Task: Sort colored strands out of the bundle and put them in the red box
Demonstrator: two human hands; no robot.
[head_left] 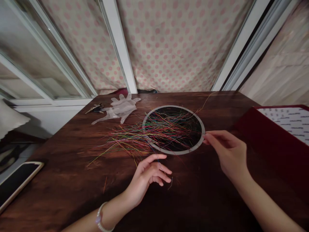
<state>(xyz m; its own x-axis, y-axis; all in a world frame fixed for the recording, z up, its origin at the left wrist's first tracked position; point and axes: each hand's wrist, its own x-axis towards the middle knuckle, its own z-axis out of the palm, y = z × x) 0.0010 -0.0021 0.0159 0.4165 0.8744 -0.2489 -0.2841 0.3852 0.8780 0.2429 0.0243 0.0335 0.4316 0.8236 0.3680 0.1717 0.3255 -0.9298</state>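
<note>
Many thin coloured strands (127, 137), red, green, yellow, blue and white, lie in a loose heap over a round black piece with a pale rim (173, 152) and spill off its left side. My left hand (151, 170), with a beaded bracelet (98, 219) at the wrist, is just in front of the rim, its fingers apart and lightly curled. A fine bluish strand passes by its fingers. At the right edge of the rim, my right hand (230, 149) pinches thumb and forefinger together. Whatever is between those fingertips is too small to make out.
A crumpled clear plastic glove (120, 108) and keys (96, 108) lie at the back left of the dark wooden table (202, 196). On the left is a phone (18, 180); on the right, a dark red box or folder (267, 145). Behind hangs a dotted curtain (178, 45).
</note>
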